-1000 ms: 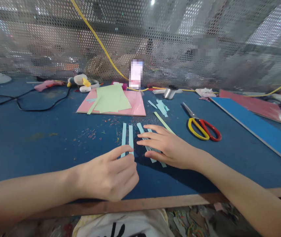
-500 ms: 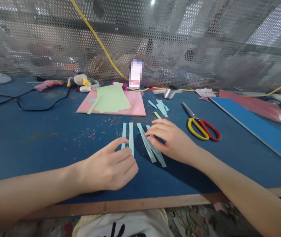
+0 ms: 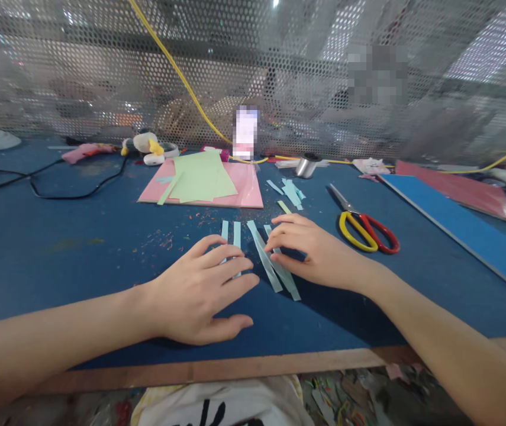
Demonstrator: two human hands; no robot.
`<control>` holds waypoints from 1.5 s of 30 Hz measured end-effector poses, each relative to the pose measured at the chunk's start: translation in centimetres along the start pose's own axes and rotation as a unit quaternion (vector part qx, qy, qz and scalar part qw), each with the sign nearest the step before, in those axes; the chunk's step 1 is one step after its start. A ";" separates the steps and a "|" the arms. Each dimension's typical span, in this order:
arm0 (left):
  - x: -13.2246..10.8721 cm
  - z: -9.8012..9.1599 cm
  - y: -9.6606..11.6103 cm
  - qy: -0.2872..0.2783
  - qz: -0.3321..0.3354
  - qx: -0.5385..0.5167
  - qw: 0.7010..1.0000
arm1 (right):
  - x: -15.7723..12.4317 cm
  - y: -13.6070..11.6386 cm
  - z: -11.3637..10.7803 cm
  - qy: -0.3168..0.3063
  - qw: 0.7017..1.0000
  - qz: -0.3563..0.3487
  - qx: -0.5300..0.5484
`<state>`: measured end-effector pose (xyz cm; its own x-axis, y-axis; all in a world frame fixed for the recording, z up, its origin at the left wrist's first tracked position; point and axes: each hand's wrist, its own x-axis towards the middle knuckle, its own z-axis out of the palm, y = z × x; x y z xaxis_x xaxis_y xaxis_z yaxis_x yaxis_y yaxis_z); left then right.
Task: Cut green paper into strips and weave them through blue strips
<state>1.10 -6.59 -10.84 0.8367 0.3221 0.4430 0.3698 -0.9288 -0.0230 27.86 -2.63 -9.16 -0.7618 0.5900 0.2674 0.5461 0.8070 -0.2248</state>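
Note:
Two upright light-blue paper strips lie side by side on the blue table, partly covered by my left hand. That hand is open, fingers spread over the strips, thumb toward the table's front edge. To their right, more light-blue strips lie slanted and overlapping. My right hand hovers at or touches the upper part of these, its fingers apart and slightly curled with nothing visibly held. Whether its fingertips press on the paper, I cannot tell. Beyond it is a small pile of light-blue paper scraps and a short green strip.
Scissors with yellow and red handles lie right of my right hand. Green paper sheets rest on a pink stack at the back. A wire spool, a blue board and a black cable are also there.
My left hand has opened from a curled shape, its fingers and thumb now spread across the two strips. My right hand has shifted very slightly; the strips stay in place.

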 end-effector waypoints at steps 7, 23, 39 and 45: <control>-0.3 0.6 -1.1 -0.062 -0.068 -0.034 0.995 | -0.8 -0.5 -1.0 -0.129 0.991 -0.013 0.034; -0.3 1.6 -2.1 -0.178 -0.128 -0.045 0.975 | -0.9 0.4 0.3 0.002 0.981 -0.183 -0.072; -0.3 2.1 -2.1 -0.189 -0.188 -0.021 0.964 | 0.0 -1.5 2.0 0.086 0.957 -0.210 -0.181; -0.5 2.2 -2.1 -0.178 -0.182 -0.019 0.967 | 0.1 -1.8 2.5 0.084 0.949 -0.233 -0.197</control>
<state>0.80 -4.38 -13.03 0.7422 0.6654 0.0797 0.6566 -0.7458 0.1126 25.95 -4.09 -11.06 -0.9040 0.1354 0.4055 0.2766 0.9085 0.3133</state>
